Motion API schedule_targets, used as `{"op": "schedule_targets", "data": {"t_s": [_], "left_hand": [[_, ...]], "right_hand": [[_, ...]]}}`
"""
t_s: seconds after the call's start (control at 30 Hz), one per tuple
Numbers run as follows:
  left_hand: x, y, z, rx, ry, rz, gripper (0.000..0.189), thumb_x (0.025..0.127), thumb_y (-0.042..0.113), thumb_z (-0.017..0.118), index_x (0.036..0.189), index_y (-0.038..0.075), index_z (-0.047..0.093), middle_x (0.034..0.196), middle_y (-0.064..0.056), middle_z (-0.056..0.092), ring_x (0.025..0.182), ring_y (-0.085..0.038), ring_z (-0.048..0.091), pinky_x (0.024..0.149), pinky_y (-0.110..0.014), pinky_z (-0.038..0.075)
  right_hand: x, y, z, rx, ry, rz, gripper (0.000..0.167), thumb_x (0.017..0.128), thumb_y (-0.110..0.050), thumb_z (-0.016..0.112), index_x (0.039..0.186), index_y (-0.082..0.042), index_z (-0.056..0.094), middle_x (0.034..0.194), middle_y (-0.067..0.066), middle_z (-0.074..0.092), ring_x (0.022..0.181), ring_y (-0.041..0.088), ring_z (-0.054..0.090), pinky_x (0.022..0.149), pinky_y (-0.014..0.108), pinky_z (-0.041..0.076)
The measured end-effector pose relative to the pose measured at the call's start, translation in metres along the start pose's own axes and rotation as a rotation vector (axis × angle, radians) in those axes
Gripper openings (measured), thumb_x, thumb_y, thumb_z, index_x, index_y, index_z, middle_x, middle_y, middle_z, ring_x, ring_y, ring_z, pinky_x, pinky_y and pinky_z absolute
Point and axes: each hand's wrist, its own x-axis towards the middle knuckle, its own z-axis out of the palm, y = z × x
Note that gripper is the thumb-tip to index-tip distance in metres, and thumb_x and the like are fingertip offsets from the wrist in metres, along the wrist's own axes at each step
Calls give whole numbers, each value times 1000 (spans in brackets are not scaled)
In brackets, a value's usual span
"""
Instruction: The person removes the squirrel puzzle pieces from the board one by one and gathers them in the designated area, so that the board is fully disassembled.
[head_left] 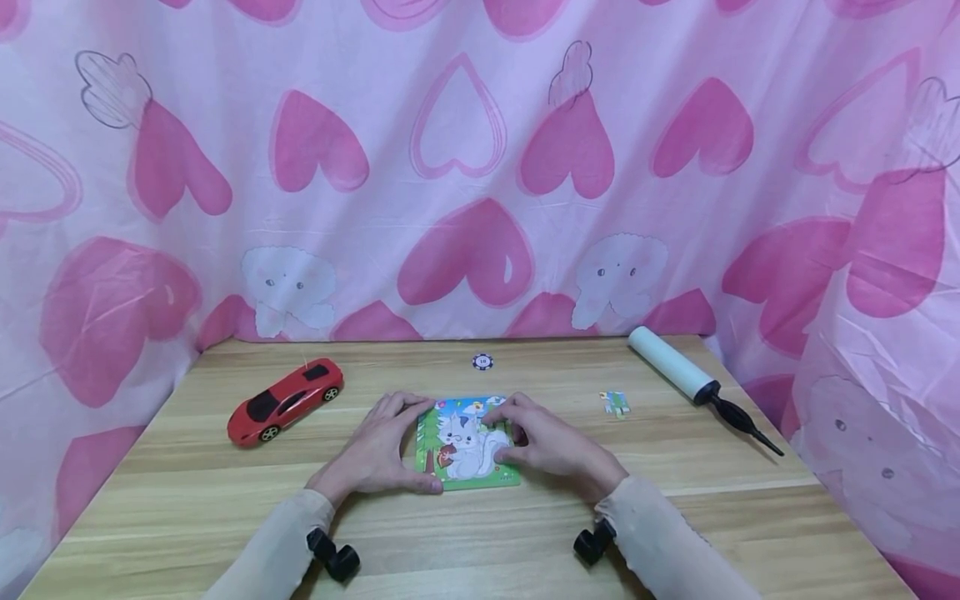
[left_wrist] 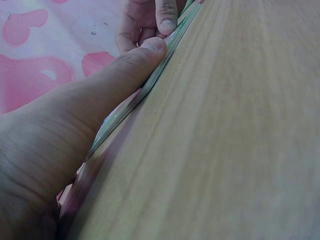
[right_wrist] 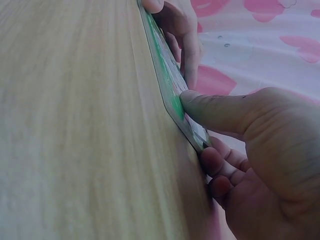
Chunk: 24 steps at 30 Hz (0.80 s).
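A flat picture puzzle (head_left: 468, 467) with a white squirrel and a green border lies on the wooden table in front of me. My left hand (head_left: 378, 446) spreads along its left side, with the index fingertip at the far left corner and the straight thumb (left_wrist: 135, 62) resting at the near edge. Over the right side, my right hand (head_left: 551, 437) has its fingers bent. Its thumb (right_wrist: 215, 110) presses on the picture while curled fingertips (right_wrist: 212, 160) grip at the side edge. Part of the puzzle's right side is hidden beneath this hand.
On the left stands a red toy car (head_left: 288, 402). A dark-rimmed poker chip (head_left: 483, 362) lies behind the puzzle, and a small jigsaw piece (head_left: 617, 404) lies to its right. Farther right is a pale balloon pump (head_left: 675, 365). A pink heart-print curtain (head_left: 465, 250) hangs behind the table.
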Motion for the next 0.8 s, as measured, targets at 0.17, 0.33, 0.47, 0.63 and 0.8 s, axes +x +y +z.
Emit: {"op": "schedule_targets", "data": {"t_s": [0.17, 0.33, 0.47, 0.63, 0.8], "left_hand": [[0, 0, 0, 5, -1, -3, 136, 64, 92, 86, 170, 19, 47, 164, -4, 47, 152, -29, 41, 132, -64, 32], [0, 0, 1, 5, -5, -12, 135, 64, 94, 85, 171, 20, 46, 165, -3, 46, 153, -29, 40, 132, -65, 32], [0, 0, 1, 8, -7, -14, 136, 64, 94, 85, 171, 20, 46, 165, -3, 46, 153, -28, 40, 132, -64, 32], [1, 0, 1, 12, -6, -14, 136, 64, 94, 85, 171, 19, 46, 165, -3, 46, 152, -28, 40, 132, -63, 32], [0, 0, 0, 10, -5, -11, 135, 64, 92, 86, 171, 19, 46, 165, -3, 46, 152, -28, 41, 132, -63, 32]], "right_hand": [[0, 1, 0, 24, 11, 2, 47, 104, -26, 82, 149, -27, 68, 128, -3, 55, 105, 17, 56, 85, 28, 55], [1, 3, 1, 39, 32, 0, 49, 102, -24, 84, 149, -28, 70, 126, 0, 55, 105, 18, 55, 87, 29, 55], [2, 4, 2, 40, 51, -3, 45, 104, -23, 82, 147, -27, 72, 125, 2, 55, 104, 19, 55, 86, 29, 52], [3, 3, 2, 50, 71, 0, 43, 104, -19, 81, 145, -28, 74, 123, 1, 56, 104, 18, 55, 86, 29, 52], [3, 2, 2, 75, 89, -7, 44, 102, -15, 83, 143, -29, 75, 125, -2, 56, 104, 17, 56, 86, 29, 54]]}}
